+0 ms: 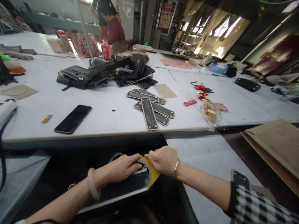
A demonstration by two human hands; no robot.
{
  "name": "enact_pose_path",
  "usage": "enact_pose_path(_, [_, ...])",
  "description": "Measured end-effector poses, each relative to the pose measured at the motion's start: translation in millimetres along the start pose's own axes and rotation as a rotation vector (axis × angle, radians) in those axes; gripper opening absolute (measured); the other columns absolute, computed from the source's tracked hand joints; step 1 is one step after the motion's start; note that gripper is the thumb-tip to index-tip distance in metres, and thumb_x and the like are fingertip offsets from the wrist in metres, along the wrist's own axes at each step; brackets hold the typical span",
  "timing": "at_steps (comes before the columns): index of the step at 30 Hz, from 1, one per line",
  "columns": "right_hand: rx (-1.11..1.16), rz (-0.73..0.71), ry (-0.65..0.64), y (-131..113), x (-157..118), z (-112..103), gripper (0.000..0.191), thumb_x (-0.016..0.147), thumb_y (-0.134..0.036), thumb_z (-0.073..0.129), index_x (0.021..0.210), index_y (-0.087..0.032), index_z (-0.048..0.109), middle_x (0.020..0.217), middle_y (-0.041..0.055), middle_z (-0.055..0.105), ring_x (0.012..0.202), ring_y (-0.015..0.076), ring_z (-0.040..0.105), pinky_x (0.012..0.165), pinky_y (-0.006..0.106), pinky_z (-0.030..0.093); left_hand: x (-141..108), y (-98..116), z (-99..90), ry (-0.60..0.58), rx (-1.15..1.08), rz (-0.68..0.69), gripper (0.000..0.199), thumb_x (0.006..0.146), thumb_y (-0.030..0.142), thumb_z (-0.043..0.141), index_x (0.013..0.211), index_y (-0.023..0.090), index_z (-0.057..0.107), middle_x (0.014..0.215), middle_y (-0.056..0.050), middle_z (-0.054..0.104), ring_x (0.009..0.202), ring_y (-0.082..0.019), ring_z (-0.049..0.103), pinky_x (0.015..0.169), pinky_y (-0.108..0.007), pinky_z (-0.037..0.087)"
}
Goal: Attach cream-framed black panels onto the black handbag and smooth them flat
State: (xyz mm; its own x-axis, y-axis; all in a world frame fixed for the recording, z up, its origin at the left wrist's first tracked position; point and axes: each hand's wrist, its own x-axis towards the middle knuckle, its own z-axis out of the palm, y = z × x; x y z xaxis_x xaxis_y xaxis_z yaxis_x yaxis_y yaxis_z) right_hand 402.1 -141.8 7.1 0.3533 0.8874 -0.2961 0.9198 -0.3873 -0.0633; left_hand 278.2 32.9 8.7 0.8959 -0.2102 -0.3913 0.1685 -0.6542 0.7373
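Note:
A black panel with pale edges [126,186] lies below the table edge, just in front of my body. My left hand [122,169] grips its upper edge, fingers bent over it near the right end. My right hand [164,160] is closed around a flat yellow piece with a curved cut-out [153,175], which meets the panel's right end. The fingertips of both hands nearly touch. Much of the panel's underside is in shadow. Beyond the hands, several black strips with pale borders and metal studs [149,115] are piled at the table's front edge.
Black leather bag pieces [81,76] are heaped on the white table [112,124]. A phone [73,119], a small orange brush [47,119] and snack packets [211,112] lie nearby. Brown board [275,146] stands at the right. Two people [115,29] are at the back.

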Motion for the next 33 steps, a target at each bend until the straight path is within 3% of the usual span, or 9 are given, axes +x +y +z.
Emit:
enact_pose_path(13, [-0.015, 0.051, -0.003, -10, -5, 0, 0.049, 0.101, -0.041, 0.025, 0.084, -0.018, 0.064, 0.076, 0.0108, 0.071, 0.067, 0.0259, 0.068, 0.060, 0.031, 0.038, 1, 3, 1.2, 0.021, 0.075, 0.041, 0.035, 0.097, 0.041, 0.032, 0.118, 0.025, 0.055, 0.095, -0.004, 0.070, 0.085, -0.021, 0.067, 0.077, -0.028, 0.046])
enact_pose_path(26, [-0.013, 0.123, -0.021, -21, -11, 5, 0.048, 0.101, -0.040, 0.024, 0.083, -0.018, 0.063, 0.076, 0.0112, 0.071, 0.069, 0.0279, 0.069, 0.059, 0.031, 0.038, 1, 1, 7.0, 0.066, 0.121, 0.088, 0.034, 0.099, 0.041, 0.031, 0.101, 0.021, 0.059, 0.084, -0.005, 0.069, 0.076, -0.021, 0.067, 0.067, -0.026, 0.045])
enact_pose_path(33, [0.039, 0.099, -0.025, -28, -15, 9, 0.048, 0.101, -0.040, 0.025, 0.083, -0.017, 0.062, 0.075, 0.0129, 0.070, 0.069, 0.0268, 0.068, 0.060, 0.030, 0.036, -4, -6, 12.9, 0.080, 0.182, 0.097, 0.039, 0.099, 0.044, 0.030, 0.099, 0.023, 0.064, 0.089, -0.006, 0.071, 0.083, -0.023, 0.069, 0.074, -0.029, 0.048])
